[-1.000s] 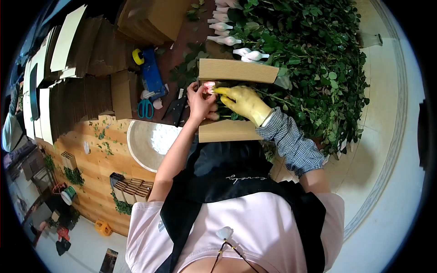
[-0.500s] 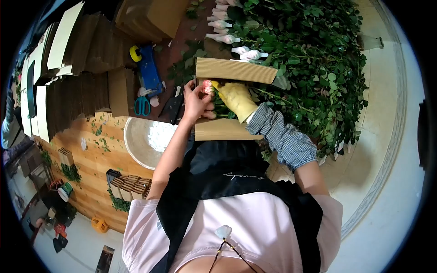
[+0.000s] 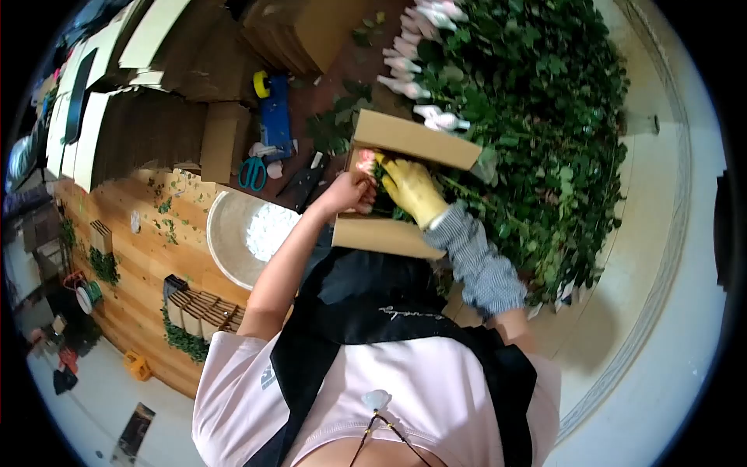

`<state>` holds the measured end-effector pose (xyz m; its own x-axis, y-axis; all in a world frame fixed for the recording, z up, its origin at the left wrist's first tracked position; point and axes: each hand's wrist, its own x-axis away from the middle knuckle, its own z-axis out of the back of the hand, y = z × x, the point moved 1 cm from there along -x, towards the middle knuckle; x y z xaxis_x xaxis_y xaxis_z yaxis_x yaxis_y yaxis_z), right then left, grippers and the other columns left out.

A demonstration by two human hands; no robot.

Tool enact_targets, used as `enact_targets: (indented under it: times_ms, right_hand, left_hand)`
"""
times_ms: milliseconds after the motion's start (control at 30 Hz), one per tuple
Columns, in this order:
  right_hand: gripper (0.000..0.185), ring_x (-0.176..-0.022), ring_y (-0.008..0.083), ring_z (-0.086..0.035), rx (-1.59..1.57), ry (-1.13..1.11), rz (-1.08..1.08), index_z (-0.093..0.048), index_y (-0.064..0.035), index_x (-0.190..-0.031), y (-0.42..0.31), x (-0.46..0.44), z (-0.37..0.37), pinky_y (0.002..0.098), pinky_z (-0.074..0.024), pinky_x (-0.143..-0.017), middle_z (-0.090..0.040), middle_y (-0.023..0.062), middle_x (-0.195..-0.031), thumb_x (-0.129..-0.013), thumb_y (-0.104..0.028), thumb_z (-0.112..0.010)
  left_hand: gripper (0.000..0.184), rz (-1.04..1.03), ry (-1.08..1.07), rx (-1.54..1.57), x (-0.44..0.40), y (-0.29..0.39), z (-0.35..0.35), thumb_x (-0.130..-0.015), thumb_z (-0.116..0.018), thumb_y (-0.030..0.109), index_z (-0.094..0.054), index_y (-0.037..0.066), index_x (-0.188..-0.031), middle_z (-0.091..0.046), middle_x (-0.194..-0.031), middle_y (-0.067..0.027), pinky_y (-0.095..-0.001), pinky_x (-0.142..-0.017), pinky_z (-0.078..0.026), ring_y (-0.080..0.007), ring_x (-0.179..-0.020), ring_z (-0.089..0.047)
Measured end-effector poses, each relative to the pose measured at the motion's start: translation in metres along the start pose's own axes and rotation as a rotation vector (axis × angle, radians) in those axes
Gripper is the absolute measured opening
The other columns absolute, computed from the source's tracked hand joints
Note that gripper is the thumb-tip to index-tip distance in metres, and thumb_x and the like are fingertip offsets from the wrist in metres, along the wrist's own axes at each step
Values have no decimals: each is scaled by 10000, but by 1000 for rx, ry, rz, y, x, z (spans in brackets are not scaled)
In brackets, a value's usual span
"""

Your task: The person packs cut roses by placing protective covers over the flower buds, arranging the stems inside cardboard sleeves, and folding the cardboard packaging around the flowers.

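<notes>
Between two flaps of a cardboard box [image 3: 416, 138] lies a pink-and-white rose [image 3: 366, 161], its head toward the left end. My left hand [image 3: 348, 193] is bare and just below the bloom, fingers curled; what they hold, if anything, is hidden. My right hand [image 3: 414, 189], in a yellow glove, reaches in from the right, with fingers closed around the stem and leaves just behind the bloom. Green stems run right from under the glove.
Leafy stems [image 3: 537, 156] with white-wrapped heads [image 3: 405, 86] fill the right. Left are black scissors [image 3: 302, 183], teal scissors [image 3: 252, 173], a blue tape dispenser [image 3: 275, 117], a basin [image 3: 227, 237] of white pieces and stacked cardboard [image 3: 140, 140].
The view has turned, tilting the box. My left hand has slid from beside the bloom to below it, its fingers more curled. My gloved right hand stays behind the bloom.
</notes>
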<state>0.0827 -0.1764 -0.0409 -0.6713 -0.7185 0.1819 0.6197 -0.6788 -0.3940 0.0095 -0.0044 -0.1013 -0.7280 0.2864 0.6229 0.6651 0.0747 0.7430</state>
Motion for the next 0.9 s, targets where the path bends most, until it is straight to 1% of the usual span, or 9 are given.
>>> enact_targets:
  times_ms: [100, 167, 300, 433, 567, 633, 733, 833, 900]
  right_hand:
    - [461, -1091, 365, -615, -447, 195, 285, -597, -75, -1334, -22, 11, 54, 453, -478, -952, -665, 178, -1168, -877, -102, -649]
    - [419, -1060, 365, -634, -68, 456, 302, -616, -36, -1271, -47, 13, 107, 436, -497, -944, -669, 179, -1193, -886, -193, -668]
    - [587, -1008, 390, -647, 165, -120, -98, -539, -46, -1369, -16, -24, 85, 434, -529, -905, -667, 243, -1129, -864, -259, -752]
    - [718, -1391, 282, -453, -818, -98, 20, -408, -8, -1488, -30, -99, 106, 358, -358, -1146, -473, 204, -1496, -905, -291, -718]
    - [937, -1408, 371, -407, -505, 71, -232, -237, 4, -1550, -51, -231, 126, 386, -350, -1161, -407, 269, -1518, -880, -404, -750]
    - [916, -1438, 334, -372, -1312, 65, -117, -252, 16, -1541, 23, -350, 10, 371, -363, -1145, -400, 298, -1505, -883, -377, -754]
    - [915, -1449, 362, -352, -635, 292, -292, -271, 5, -1538, -88, -284, 89, 370, -347, -1157, -394, 271, -1524, -873, -389, -761]
    - [301, -880, 306, -658, -581, 489, -275, -646, -76, -1000, -86, -267, 130, 409, -511, -763, -698, 151, -966, -952, -374, -646]
    - [376, -631, 232, -555, -496, 1149, -2, -556, -73, -791, -60, -249, 169, 401, -457, -606, -610, 92, -725, -999, -386, -572]
  left_hand:
    - [330, -19, 39, -58, 4, 4, -2, -1070, -474, 240, -595, -46, -1184, -666, -944, -83, -312, -676, -597, -156, -815, -660]
    - [333, -25, 42, -27, 5, 1, -4, -1069, -480, 243, -597, -44, -1190, -664, -946, -80, -313, -675, -597, -155, -834, -659]
    - [326, -38, 61, -59, 6, 3, -7, -1057, -468, 230, -607, -39, -1178, -662, -937, -92, -325, -683, -601, -154, -826, -650]
    - [306, -107, 137, -257, 3, 3, -9, -1034, -482, 219, -622, -30, -1144, -673, -858, -75, -314, -582, -561, -156, -694, -637]
    - [310, -105, 137, -237, 1, 1, -11, -1021, -490, 228, -625, -33, -1120, -684, -845, -103, -339, -601, -551, -177, -691, -647]
    - [302, -180, 156, -349, -4, -7, -8, -1014, -498, 221, -628, -28, -1125, -688, -839, -115, -344, -622, -545, -192, -712, -656]
    - [316, -229, 207, -395, -8, -12, -7, -982, -518, 266, -650, 4, -1099, -719, -890, -166, -416, -703, -562, -318, -768, -702]
    - [308, -145, 153, -310, -7, -8, -7, -983, -510, 254, -652, 2, -1087, -718, -893, -167, -410, -692, -561, -307, -790, -704]
    - [290, -161, 118, -285, -7, -8, -5, -982, -537, 233, -656, -16, -1068, -709, -863, -133, -371, -654, -562, -215, -748, -693]
